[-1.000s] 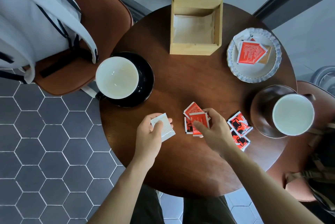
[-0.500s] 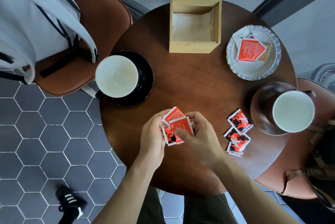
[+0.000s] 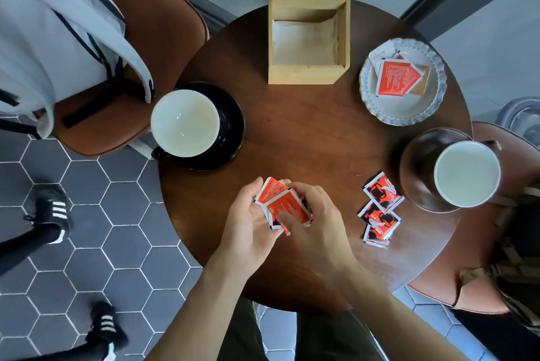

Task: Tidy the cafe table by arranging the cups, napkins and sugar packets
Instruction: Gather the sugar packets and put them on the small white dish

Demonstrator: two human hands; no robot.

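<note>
A round dark brown wooden table (image 3: 306, 132) fills the middle of the scene, seen from above, on a floor of grey hexagonal tiles (image 3: 117, 243). A brown leather chair (image 3: 152, 39) at the upper left carries a pale grey backpack (image 3: 49, 33). A second brown chair (image 3: 496, 287) stands at the right edge. At the far left, a bystander's legs end in black sneakers with white stripes (image 3: 52, 211).

At the back of the table stands a light wooden napkin box (image 3: 306, 74), open at the top, with pale napkins (image 3: 305, 42) inside. To its left, near the table edge, a wide white cup (image 3: 185, 123) sits on a black saucer (image 3: 230, 126). At the right edge, another white cup (image 3: 467, 173) sits on a dark brown saucer (image 3: 418, 162). Behind that, a white scalloped dish (image 3: 409, 109) holds a red sugar packet (image 3: 397, 77) on top of paler packets.

Near the front edge, the person's left hand (image 3: 248, 226) and right hand (image 3: 318, 220) meet, fingers curled around a small bundle of red and white sugar packets (image 3: 285, 205) held between them just above the table. To the right of the hands, three loose red, black and white sugar packets (image 3: 380, 211) lie overlapping on the table, close to the brown saucer.
</note>
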